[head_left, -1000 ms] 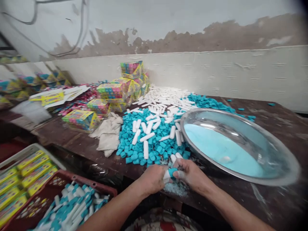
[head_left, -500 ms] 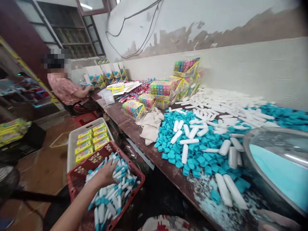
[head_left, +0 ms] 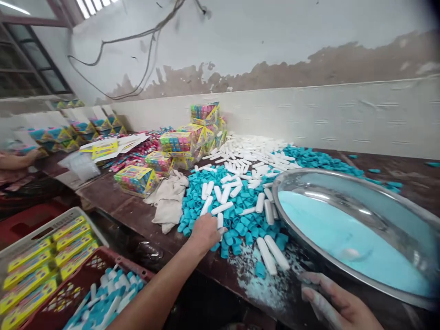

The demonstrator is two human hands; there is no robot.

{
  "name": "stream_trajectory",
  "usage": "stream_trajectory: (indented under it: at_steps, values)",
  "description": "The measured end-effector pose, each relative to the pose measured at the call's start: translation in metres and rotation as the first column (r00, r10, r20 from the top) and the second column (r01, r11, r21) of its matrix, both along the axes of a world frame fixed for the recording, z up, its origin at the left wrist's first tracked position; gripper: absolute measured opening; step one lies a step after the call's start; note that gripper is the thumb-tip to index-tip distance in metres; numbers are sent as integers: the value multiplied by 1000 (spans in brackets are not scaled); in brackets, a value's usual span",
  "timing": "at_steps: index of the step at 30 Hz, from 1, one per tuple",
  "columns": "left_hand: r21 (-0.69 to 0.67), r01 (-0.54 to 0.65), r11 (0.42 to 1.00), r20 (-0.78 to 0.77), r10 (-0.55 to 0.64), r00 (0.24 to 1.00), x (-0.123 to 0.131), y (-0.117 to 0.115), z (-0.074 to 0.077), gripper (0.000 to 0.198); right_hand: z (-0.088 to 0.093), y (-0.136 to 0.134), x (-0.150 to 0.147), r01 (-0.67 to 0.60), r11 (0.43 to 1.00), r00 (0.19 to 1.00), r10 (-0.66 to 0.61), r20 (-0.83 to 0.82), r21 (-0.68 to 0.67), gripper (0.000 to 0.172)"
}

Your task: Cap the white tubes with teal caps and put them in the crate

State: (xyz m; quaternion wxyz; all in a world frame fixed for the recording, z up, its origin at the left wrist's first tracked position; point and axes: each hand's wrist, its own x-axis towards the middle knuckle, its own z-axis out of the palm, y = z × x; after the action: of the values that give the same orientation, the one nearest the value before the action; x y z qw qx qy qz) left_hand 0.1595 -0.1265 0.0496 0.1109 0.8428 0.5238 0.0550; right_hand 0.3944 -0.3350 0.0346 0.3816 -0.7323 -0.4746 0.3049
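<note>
My left hand (head_left: 205,233) reaches over the heap of short blue caps (head_left: 240,227) at the table's front. Its fingers are closed around the lower part of a small white plastic tube (head_left: 220,221). More white tubes (head_left: 222,207) lie loosely on the caps around it. At the lower right, my right hand (head_left: 335,300) is half curled with thumb and fingers apart, holding nothing that I can see. Powder coats its fingertips. Beside it stands a wide metal basin (head_left: 309,245) with light blue powder (head_left: 330,238) inside.
A red crate (head_left: 80,279) of blue-and-white tubes stands low at left, by a pale crate (head_left: 101,231) of yellow packs. A cloth (head_left: 170,201), packaged boxes (head_left: 135,179) and a white tube pile (head_left: 254,149) lie on the table (head_left: 113,201). Another person's arm (head_left: 19,160) shows far left.
My left hand has moved from the red crate to the blue caps and taken hold of a white tube. The view has swung right, bringing my right hand and more of the basin into sight.
</note>
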Motion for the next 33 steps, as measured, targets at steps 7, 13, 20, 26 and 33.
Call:
stream_trajectory:
  at_steps: [7, 13, 20, 26, 33]
  values:
    - [60, 65, 996, 96, -70, 993, 4, -12, 11, 25, 11, 7, -21, -166, 973, 955, 118, 273, 160, 26]
    - [-333, 479, 813, 487, -287, 825, 31, -67, 35, 37, 52, 12, -30, -563, 728, 628, 70, 775, 391, 49]
    - [-607, 474, 638, 618, 4, 786, 42, -73, 20, 43, 68, 20, 61, 22, 998, 570, 41, 820, -65, 31]
    - [-662, 467, 586, 633, 105, 767, 29, -73, -1, 48, 69, 28, 102, 84, 953, 716, 147, 683, -293, 17]
    - [-677, 346, 649, 597, 211, 774, 18, -76, -4, 47, 77, 11, 116, 124, 978, 799, 2, 601, -168, 23]
